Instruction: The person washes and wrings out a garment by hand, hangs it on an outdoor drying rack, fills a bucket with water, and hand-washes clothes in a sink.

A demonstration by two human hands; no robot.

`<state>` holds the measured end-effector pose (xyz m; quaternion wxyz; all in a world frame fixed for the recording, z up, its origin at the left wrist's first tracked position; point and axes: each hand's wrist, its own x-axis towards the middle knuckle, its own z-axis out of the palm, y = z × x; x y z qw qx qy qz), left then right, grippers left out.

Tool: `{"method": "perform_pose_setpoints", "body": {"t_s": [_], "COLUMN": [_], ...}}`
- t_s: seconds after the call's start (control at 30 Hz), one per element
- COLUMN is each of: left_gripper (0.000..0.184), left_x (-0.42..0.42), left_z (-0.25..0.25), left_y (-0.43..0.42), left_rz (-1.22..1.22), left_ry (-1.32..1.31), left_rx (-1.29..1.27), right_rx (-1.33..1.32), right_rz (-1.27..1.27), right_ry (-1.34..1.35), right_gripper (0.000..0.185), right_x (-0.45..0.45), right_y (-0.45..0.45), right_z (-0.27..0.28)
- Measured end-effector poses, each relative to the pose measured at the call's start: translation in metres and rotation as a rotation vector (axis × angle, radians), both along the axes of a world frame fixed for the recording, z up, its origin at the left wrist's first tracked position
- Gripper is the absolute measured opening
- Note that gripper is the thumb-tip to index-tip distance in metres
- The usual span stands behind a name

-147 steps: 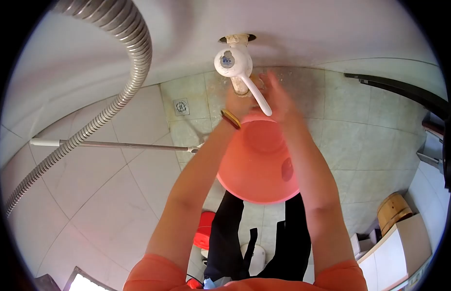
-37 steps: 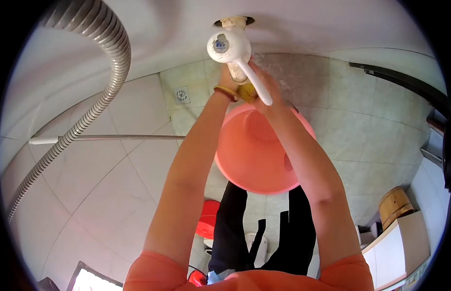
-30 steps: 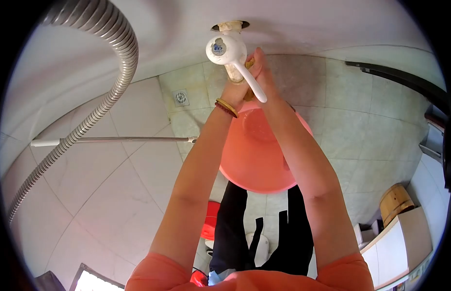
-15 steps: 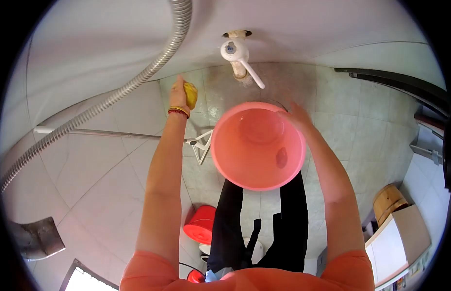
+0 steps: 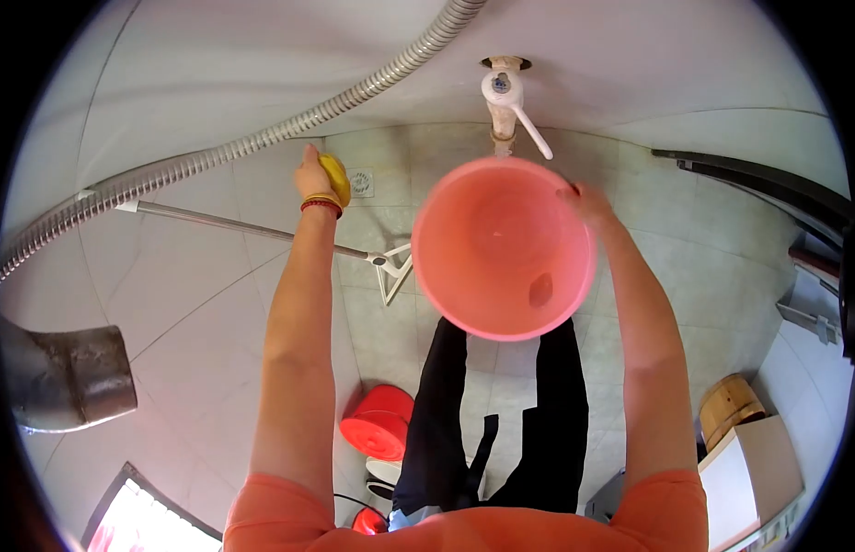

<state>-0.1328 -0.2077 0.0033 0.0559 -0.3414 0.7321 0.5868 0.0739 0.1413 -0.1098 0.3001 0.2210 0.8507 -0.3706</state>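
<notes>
Left hand [image 5: 310, 179]: fingers closed round a soft yellow wad [image 5: 335, 177], cloth or sponge, can't tell which. Held up beyond the basin's far-left edge, well apart from it. Yellow and red bands [image 5: 321, 204] on that wrist.
Right hand [image 5: 588, 204]: fingers curled on the far-right rim of the deep round pink plastic basin [image 5: 473, 253]. Can't tell if it also has a handle.
Basin: mouth facing up toward camera, in front of the black trousers [image 5: 434, 419]; darker oval patch inside, near right.
White single-lever tap [image 5: 503, 90]: on the wall just beyond the basin's far rim, spout down.
Metal-poled tool with white triangular head [image 5: 262, 233]: left of basin, head near its rim.
Square floor drain [image 5: 360, 182]: far left of basin.
Ribbed metal hose [image 5: 308, 120]: across the wall, farther out.
Round red plastic bucket [image 5: 379, 425]: near left of basin.
Banded wooden tub [image 5: 727, 409]: well right of basin, on a white cabinet [image 5: 779, 460].
</notes>
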Motion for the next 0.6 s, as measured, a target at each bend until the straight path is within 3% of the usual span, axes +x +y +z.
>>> {"method": "perform_pose_setpoints", "body": {"t_s": [0.1,0.2,0.4,0.5,0.6], "left_gripper": [0.042,0.044,0.042,0.045,0.049], "left_x": [-0.007,0.004,0.013,0.012,0.01], "left_z": [-0.018,-0.008,0.002,0.002,0.012], "left_y": [-0.037,-0.03,-0.037,-0.045,-0.049], "left_rz": [-0.084,-0.046,-0.093,-0.14,-0.104], "left_ry": [-0.079,-0.098,-0.123,-0.077,-0.108], "left_rx": [0.382,0.659,0.748,0.827,0.745], "right_rx": [-0.044,0.189,0.1,0.266,0.73], "right_rz": [-0.182,-0.16,-0.105,-0.112,-0.154], "right_ry": [0.076,0.121,0.22,0.14,0.576], "right_gripper": [0.042,0.042,0.04,0.038,0.038], "right_x": [-0.003,0.002,0.033,0.039,0.031], "right_y": [0.015,0.017,0.036,0.032,0.004], "right_z": [-0.021,-0.019,-0.011,-0.006,0.042]}}
